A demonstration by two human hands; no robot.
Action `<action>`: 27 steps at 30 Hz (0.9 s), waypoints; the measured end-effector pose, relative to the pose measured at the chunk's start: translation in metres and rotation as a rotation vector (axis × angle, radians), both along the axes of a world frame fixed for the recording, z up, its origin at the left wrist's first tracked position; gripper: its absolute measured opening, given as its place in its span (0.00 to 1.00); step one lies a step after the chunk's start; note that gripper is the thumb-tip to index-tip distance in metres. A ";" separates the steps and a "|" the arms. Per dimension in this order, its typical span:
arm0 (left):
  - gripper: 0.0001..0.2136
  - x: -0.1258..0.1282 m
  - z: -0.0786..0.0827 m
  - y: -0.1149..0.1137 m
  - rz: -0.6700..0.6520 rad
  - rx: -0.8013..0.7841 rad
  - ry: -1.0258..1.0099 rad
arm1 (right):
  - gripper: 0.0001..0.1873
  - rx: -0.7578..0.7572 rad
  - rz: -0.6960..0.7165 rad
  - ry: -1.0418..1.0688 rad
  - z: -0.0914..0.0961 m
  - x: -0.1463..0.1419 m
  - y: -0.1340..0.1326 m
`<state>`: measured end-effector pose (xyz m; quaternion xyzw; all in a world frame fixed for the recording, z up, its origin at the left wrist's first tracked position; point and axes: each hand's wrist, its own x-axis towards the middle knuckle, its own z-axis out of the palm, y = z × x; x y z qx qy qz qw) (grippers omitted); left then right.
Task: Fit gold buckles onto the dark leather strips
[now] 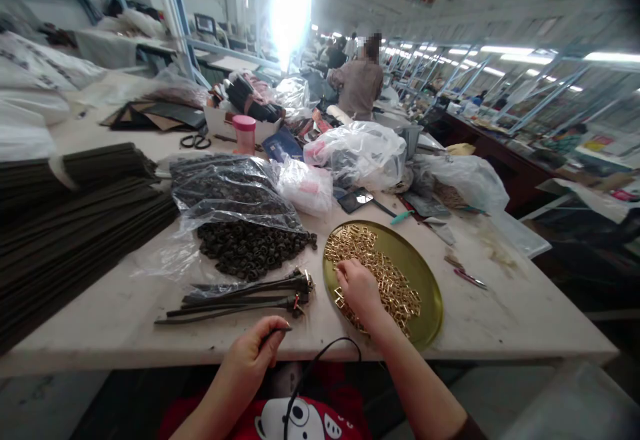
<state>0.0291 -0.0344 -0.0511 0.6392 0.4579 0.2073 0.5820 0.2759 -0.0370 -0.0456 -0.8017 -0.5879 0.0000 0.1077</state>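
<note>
Near the table's front edge, my left hand (256, 350) is closed in a pinch on a dark strap (285, 329), of which only a short end shows. My right hand (359, 288) reaches over the round gold tray (429, 317), its fingertips pinched at a gold buckle among many loose gold buckles (395, 287). Left of the tray lie several dark straps (225, 303) with gold buckles at their right ends. Behind them is a heap of small dark loops (245, 247), partly under a clear plastic bag (230, 190).
A large bundle of dark strips (75, 207) covers the table's left side. Farther back are black scissors (195, 141), a pink-lidded jar (245, 135), plastic bags (367, 153) and a phone (355, 200). Red-handled snips (469, 278) lie right of the tray. A person (357, 87) stands beyond.
</note>
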 end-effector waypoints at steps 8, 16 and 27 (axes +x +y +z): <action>0.15 -0.003 0.004 0.004 0.022 -0.004 0.033 | 0.08 -0.125 0.014 -0.122 -0.022 0.004 0.012; 0.14 -0.002 0.009 -0.001 -0.005 -0.040 -0.001 | 0.09 -0.105 0.112 -0.153 0.000 -0.004 0.053; 0.15 -0.017 0.014 -0.002 0.034 -0.046 -0.016 | 0.09 -0.103 0.143 -0.181 -0.021 -0.022 0.081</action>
